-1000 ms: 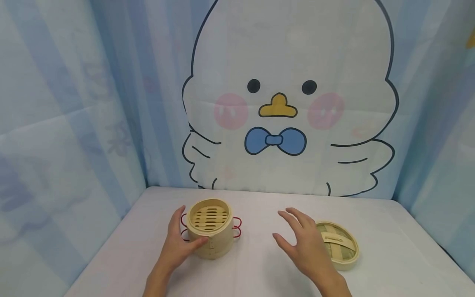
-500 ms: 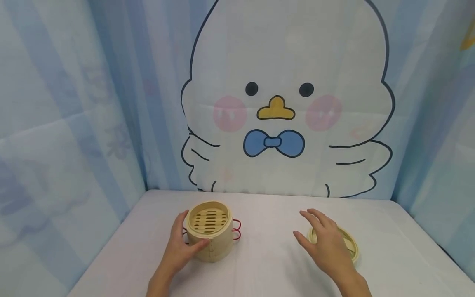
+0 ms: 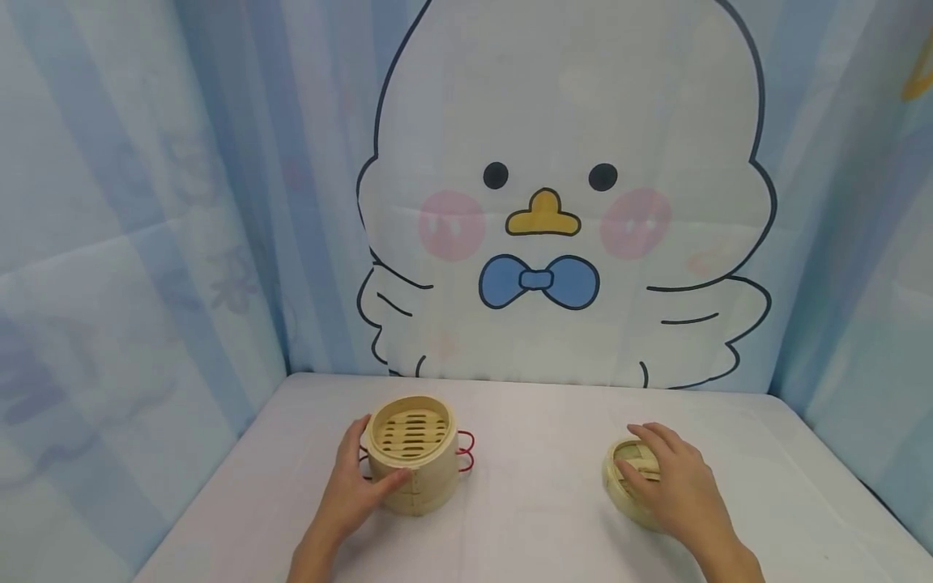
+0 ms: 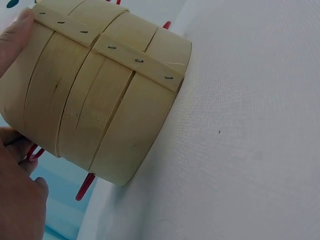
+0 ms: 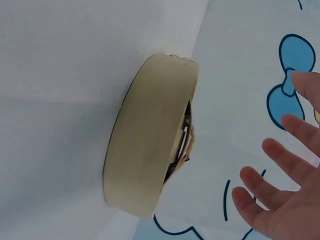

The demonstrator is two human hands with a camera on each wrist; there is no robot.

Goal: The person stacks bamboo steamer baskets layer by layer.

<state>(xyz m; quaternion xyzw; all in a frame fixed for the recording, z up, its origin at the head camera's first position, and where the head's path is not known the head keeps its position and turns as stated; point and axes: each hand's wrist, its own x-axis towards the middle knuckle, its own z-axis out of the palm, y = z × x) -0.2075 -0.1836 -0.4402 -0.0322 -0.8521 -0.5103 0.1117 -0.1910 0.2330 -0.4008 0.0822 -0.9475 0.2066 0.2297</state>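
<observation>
Two stacked bamboo steamer baskets (image 3: 430,482) stand upright at the left of the table, with a slotted base showing inside the top one. Red loops (image 3: 472,441) stick out from their sides. My left hand (image 3: 351,479) holds the stack from the left, thumb across the front and fingers round the far side; in the left wrist view the thumb (image 4: 15,40) lies against the upper wall. To the right, a round bamboo lid (image 3: 627,506) with a strap handle lies flat. Above it hovers my right hand (image 3: 683,486), fingers spread and apart from the lid in the right wrist view.
A white cloth covers the table (image 3: 525,502). Behind it hangs a curtain (image 3: 539,340) printed with a large white bird, and blue curtains (image 3: 146,283) close off both sides. Table surface lies between the stack and the lid.
My right hand has moved right, from beside the lid to over it, covering part of it. The left hand stays at the steamer baskets, which have not visibly moved.
</observation>
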